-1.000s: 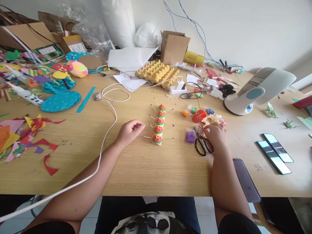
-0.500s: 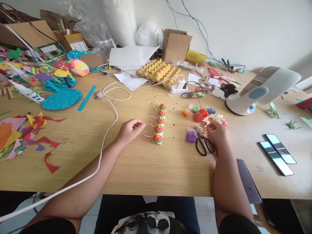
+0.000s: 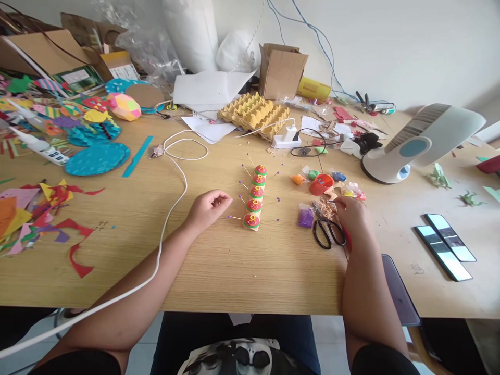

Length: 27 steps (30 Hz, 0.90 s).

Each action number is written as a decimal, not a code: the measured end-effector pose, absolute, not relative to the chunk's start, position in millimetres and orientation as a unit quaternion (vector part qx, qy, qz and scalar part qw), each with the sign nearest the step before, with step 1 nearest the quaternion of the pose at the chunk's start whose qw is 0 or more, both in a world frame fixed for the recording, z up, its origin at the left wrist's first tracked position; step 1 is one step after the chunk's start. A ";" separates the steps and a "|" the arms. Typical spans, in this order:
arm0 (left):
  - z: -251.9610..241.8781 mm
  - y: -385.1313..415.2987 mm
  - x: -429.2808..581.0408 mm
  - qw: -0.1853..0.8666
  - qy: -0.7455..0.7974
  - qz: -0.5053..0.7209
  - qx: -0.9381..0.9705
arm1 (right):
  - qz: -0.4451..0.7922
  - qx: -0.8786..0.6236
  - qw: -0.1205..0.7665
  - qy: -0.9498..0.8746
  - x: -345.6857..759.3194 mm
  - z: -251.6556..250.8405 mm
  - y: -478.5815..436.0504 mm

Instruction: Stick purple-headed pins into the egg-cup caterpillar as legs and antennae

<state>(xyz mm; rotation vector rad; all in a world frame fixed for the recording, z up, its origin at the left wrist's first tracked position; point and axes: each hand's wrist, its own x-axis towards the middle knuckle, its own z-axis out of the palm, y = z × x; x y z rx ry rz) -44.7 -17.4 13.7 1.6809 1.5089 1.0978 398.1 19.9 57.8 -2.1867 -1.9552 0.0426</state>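
A row of several small red and green domes with yellow rings (image 3: 255, 192) stands mid-table, with thin purple-tipped sticks poking out on both sides. Just left of the row, my left hand (image 3: 211, 208) rests with fingers curled together; what it holds, if anything, is hidden. My right hand (image 3: 351, 211) pinches a small, thin dark item, too small to name, over wood shavings (image 3: 327, 208). Black-handled scissors (image 3: 330, 233) lie beside that hand. Near them are a purple clay packet (image 3: 305, 217) and an orange-red cup (image 3: 321, 184).
A white cable (image 3: 172, 208) crosses over my left forearm. Farther back are an egg tray (image 3: 253, 114), a power strip (image 3: 287, 140) and a cardboard box (image 3: 282, 72). A white fan (image 3: 417, 146) and two phones (image 3: 441, 252) stand or lie right; paper scraps (image 3: 35, 213) lie left.
My right hand has shifted very slightly, and the thin item between its fingers shows more. The whole view has moved a little; my left hand stays where it was.
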 end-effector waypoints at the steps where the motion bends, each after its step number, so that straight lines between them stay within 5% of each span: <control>1: 13.0 -17.1 -44.7 0.308 0.572 0.416 0.636 | 0.014 -0.743 0.103 -0.661 395.8 59.9 19.8; 27: 13.1 -17.0 -44.0 0.310 0.570 0.424 0.632 | 0.007 -0.720 0.051 -0.692 404.1 40.2 25.6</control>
